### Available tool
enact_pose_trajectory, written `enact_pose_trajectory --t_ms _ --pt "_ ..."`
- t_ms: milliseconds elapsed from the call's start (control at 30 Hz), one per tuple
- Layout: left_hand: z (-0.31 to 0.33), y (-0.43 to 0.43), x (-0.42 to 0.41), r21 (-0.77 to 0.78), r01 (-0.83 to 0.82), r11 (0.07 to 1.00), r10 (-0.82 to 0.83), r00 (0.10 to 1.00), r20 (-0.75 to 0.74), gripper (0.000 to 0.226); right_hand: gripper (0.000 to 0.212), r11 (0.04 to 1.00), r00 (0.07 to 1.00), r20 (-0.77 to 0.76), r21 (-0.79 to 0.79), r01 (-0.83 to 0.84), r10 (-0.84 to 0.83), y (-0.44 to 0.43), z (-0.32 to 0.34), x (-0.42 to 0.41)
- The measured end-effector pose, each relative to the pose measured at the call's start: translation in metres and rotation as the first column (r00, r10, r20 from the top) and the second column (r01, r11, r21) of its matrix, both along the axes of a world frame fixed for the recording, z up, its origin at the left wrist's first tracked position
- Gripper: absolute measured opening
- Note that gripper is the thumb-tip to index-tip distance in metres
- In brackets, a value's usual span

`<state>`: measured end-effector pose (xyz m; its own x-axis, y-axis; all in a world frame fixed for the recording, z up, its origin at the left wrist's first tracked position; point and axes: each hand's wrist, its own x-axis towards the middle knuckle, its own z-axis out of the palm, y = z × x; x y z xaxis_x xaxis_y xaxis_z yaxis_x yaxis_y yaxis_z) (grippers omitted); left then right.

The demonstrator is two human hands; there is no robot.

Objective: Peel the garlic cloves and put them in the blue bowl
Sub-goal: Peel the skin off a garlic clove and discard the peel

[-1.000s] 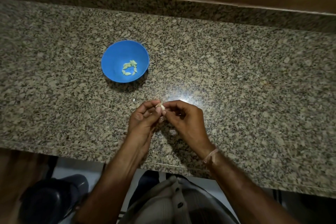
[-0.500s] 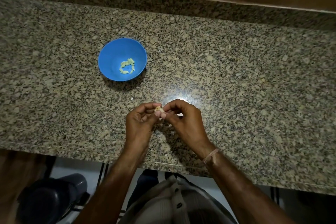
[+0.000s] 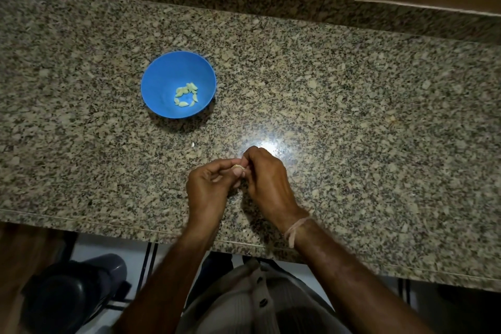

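Garlic clove (image 3: 238, 167) held above the near part of the bench (image 3: 352, 116), pinched between the fingertips of the left hand (image 3: 208, 184) and the right hand (image 3: 267, 182), both curled round it. The clove is probably light and firm, with a thin papery skin that tears easily. It is best gripped at its ends while a nail lifts the skin. The blue bowl (image 3: 162, 68), farther back to the left, holds peeled cloves (image 3: 186, 95).

The bowl (image 3: 162, 76) sits on the counter (image 3: 352, 116), left of centre, with peeled cloves (image 3: 186, 96) lying in it. Nearer the front edge, right of the bowl, the left hand (image 3: 208, 187) and right hand (image 3: 267, 179) meet, pinching what looks like a clove (image 3: 238, 167) between them. A small scrap (image 3: 193, 144) lies between bowl and hands.
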<state>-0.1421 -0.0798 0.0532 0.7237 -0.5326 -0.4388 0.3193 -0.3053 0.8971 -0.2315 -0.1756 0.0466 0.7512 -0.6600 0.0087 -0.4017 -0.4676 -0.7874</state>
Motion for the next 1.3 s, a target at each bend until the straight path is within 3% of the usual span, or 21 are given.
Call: enact_pose_trajectory --t_ms 233,467,600,700,767,867,1033,1100,1200,1300 --pt "-0.023 -0.006 0.0 0.093 -0.094 0.991 0.102 0.991 -0.084 0.017 0.006 0.999 0.998 -0.064 0.033 -0.007 0.009 0.008 -0.027 0.008" --pt "-0.032 -0.005 0.01 0.082 -0.192 0.978 0.209 0.925 -0.317 0.017 0.012 0.992 0.998 -0.001 0.112 0.061 -0.061 0.004 -0.037 0.01" --pt "-0.033 -0.009 0.011 0.054 -0.19 0.98 0.197 0.907 -0.372 0.021 0.012 0.922 0.976 0.029 0.334 0.196 -0.218 0.005 -0.031 0.011" --pt "-0.033 -0.011 0.017 0.094 -0.189 0.977 0.208 0.937 -0.279 0.016 0.007 0.817 0.931 0.068 0.504 0.279 -0.359 0.001 -0.022 0.007" --pt "-0.035 -0.013 0.024 0.133 -0.148 0.98 0.16 0.983 -0.089 0.013 0.006 0.775 0.914 0.064 0.555 0.301 -0.401 -0.006 -0.016 -0.001" --pt "-0.037 -0.022 0.037 0.201 -0.02 0.979 -0.026 0.974 0.223 0.016 0.005 0.822 0.948 -0.002 0.498 0.277 -0.319 -0.014 -0.017 -0.022" --pt "-0.039 -0.022 0.042 0.249 0.036 0.968 -0.149 0.879 0.452 0.03 0.01 0.917 0.975 -0.118 0.336 0.217 -0.187 -0.002 -0.034 -0.046" --pt "-0.048 -0.01 0.036 0.262 -0.025 0.965 -0.115 0.854 0.507 0.027 0.013 0.953 0.981 -0.115 0.244 0.18 -0.155 0.006 -0.037 -0.046" --pt "-0.058 0.003 0.026 0.237 -0.096 0.967 -0.031 0.875 0.482 0.022 0.014 0.987 0.987 -0.102 0.088 0.135 -0.126 0.011 -0.042 -0.043" --pt "-0.056 0.001 0.024 0.221 -0.118 0.968 0.006 0.893 0.45 0.013 0.009 0.994 0.991 -0.08 0.03 0.106 -0.104 0.01 -0.049 -0.047"
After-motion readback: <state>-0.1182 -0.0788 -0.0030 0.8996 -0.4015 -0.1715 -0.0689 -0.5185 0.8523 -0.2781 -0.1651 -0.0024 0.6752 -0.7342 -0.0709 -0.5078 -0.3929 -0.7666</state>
